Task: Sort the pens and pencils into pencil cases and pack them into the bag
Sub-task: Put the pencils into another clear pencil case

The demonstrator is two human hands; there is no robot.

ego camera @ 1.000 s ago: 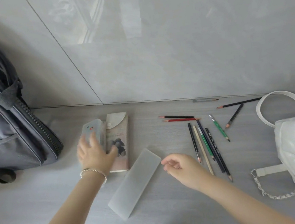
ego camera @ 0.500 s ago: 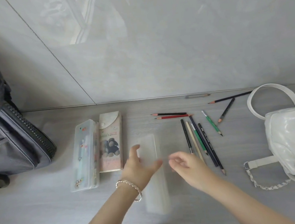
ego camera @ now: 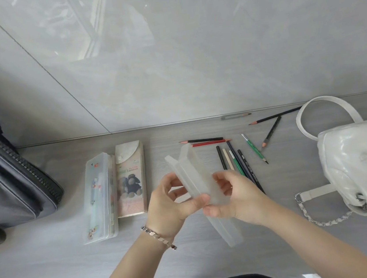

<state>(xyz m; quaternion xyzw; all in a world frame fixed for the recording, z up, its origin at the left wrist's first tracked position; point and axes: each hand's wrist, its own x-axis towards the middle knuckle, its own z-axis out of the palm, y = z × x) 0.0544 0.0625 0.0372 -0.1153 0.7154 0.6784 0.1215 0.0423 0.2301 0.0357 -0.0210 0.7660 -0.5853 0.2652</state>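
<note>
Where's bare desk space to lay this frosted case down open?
Widest bare patch: the near edge of the grey desk, in front of the grey backpack and clear cartoon-print plastic case. A smaller one lies between the beige bear-print case and the loose pencils, under the held frosted translucent case. Crowded: pencils through to the white quilted handbag.

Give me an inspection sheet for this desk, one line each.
Surface: grey wood-grain table, flat.
Job's things: frosted case held up, apparently ajar; clear case and printed case side by side; loose pencils right of them; grey backpack far left.
Clutter: white handbag with chain strap, right.
Grippers: left hand and right hand both grip the frosted case.
Cables: nothing seen.
Surroundings: glossy grey wall behind.
</note>
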